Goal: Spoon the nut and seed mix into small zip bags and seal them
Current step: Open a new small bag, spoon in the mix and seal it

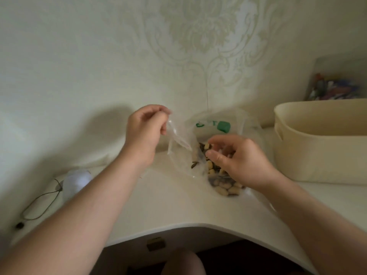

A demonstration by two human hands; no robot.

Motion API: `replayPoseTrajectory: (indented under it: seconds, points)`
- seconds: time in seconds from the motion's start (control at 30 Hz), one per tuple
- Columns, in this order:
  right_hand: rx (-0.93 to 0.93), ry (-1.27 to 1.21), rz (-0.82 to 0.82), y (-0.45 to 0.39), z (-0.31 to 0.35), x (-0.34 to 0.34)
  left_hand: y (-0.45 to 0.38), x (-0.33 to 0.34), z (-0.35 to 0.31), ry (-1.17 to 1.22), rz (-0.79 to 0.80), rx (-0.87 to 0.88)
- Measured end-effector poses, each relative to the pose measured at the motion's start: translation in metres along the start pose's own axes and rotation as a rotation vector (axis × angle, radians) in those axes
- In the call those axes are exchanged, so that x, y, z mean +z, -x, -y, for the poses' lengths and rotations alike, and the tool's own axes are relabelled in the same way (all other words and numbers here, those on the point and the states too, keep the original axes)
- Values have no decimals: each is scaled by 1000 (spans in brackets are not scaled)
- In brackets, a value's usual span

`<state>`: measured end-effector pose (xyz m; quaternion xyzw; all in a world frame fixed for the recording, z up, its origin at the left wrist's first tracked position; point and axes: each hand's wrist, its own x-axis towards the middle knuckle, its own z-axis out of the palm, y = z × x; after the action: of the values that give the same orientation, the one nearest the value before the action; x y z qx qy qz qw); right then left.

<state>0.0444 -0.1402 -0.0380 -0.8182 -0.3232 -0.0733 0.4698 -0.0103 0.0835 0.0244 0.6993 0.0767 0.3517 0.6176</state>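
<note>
Left hand [145, 132] pinches a small clear zip bag [179, 145] up; right hand [238, 157], fingers curled, holds nuts over the large clear plastic bag [222, 124] on the cream counter [168, 205].

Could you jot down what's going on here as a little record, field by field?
left hand: pinches the top of a small zip bag, held up
right hand: fingers curled round some nut mix, at the small bag's mouth
mix source: large clear bag with green print, on the table
spoon: none visible
right side: cream basket
left side: dark cord
</note>
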Motion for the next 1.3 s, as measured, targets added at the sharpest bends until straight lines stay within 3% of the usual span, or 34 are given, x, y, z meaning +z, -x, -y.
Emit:
replayPoseTrajectory:
  seconds: [0.13, 0.27, 0.53, 0.93, 1.17, 1.3]
  points:
    - [67, -356, 9, -2, 0, -2, 13, 50, 18, 37, 158, -63]
    - [285, -506, -181, -9, -5, -11, 9, 72, 29, 116, 222, -88]
    - [401, -809, -58, -18, -21, -25, 0, 80, 54, 270, 284, -147]
    - [345, -803, -27, -13, -14, -23, 11, 67, 58, 210, 350, -153]
    - [411, -706, -160, -14, -13, -19, 14, 65, 58, 202, 466, -202]
    - [431, -710, -202, -14, -12, -21, 11, 59, 60, -133, 340, 57]
